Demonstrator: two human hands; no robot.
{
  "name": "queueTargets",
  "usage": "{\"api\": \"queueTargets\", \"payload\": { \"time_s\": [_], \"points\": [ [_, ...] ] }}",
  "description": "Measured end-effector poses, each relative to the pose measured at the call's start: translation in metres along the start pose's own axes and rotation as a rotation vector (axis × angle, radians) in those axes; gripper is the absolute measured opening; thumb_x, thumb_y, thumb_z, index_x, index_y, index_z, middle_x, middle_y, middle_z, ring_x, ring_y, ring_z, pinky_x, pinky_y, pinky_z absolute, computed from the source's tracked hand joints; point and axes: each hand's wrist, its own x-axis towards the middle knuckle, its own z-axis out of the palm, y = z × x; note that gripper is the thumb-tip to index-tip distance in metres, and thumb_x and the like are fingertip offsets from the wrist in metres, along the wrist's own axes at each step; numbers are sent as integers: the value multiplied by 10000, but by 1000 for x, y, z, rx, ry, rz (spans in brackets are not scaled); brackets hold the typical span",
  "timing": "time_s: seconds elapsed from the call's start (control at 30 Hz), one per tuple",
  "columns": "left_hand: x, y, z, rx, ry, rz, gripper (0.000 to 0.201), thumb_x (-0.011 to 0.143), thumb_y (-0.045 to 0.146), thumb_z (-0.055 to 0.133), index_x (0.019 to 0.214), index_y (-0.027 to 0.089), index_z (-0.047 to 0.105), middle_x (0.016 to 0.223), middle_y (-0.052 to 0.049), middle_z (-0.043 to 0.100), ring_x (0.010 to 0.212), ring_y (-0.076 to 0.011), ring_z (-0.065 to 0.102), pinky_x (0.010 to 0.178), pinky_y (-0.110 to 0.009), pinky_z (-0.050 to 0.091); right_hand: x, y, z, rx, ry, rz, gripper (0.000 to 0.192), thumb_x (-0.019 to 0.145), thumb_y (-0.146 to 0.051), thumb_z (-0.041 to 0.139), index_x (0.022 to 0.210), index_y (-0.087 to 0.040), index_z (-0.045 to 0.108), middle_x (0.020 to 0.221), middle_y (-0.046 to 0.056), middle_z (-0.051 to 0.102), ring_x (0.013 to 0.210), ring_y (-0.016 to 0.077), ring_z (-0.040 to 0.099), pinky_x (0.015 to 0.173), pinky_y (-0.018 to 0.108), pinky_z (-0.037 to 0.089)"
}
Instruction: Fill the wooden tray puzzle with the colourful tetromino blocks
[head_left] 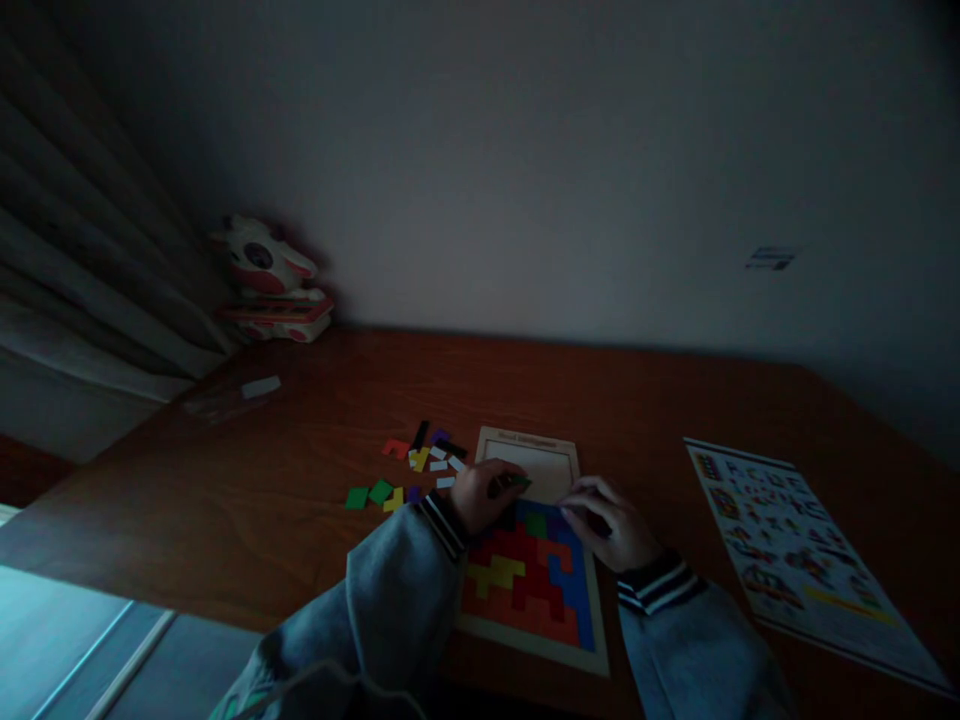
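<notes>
A wooden block puzzle board (602, 640) lies in front of me, its lower part covered with red, yellow, orange, green and blue pieces and its upper part showing bare pale backing. Over that bare part, my left hand (480, 492) is closed, pinching a small green puzzle piece (519, 481). My right hand (613, 525) is at the board's right edge, with thumb and fingertips drawn together near the blue pieces (561, 525). Whatever may be between those fingertips is too dark to make out.
Loose pieces lie left of the board, including green squares (358, 497), a yellow piece (394, 499) and a black strip (421, 434). A printed picture sheet (802, 550) is at the right. A toy (277, 285) stands at the back left, near a curtain (82, 250).
</notes>
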Motion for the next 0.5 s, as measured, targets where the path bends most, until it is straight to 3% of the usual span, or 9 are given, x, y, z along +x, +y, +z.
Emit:
{"api": "queueTargets", "payload": {
  "time_s": [0.17, 0.33, 0.5],
  "points": [
    [-1, 0, -1, 79, -26, 34, 230, 847, 368, 670, 998, 212, 746, 772, -55, 703, 603, -144, 590, 579, -229, 449, 1, 1, -3, 32, 90, 16, 158, 880, -317, 581, 979, -249, 683, 922, 59, 682, 859, 210, 673, 769, 343, 561],
    [-1, 0, -2, 178, -79, 291, 179, 892, 337, 627, 952, 237, 763, 909, -94, 720, 867, -207, 655, 801, -300, 495, -1, -7, -5, -5, 216, -45, 137, 864, -247, 594, 978, -261, 668, 879, 46, 711, 804, 204, 689, 725, 330, 566],
    [-5, 7, 0, 220, -100, 424, 206, 906, 341, 612, 963, 222, 771, 891, -113, 724, 846, -207, 669, 803, -304, 518, 0, -20, 0, -33, 252, -167, 261, 802, -230, 681, 1057, -282, 668, 868, 39, 726, 786, 209, 697, 702, 330, 580]
  ]
}}
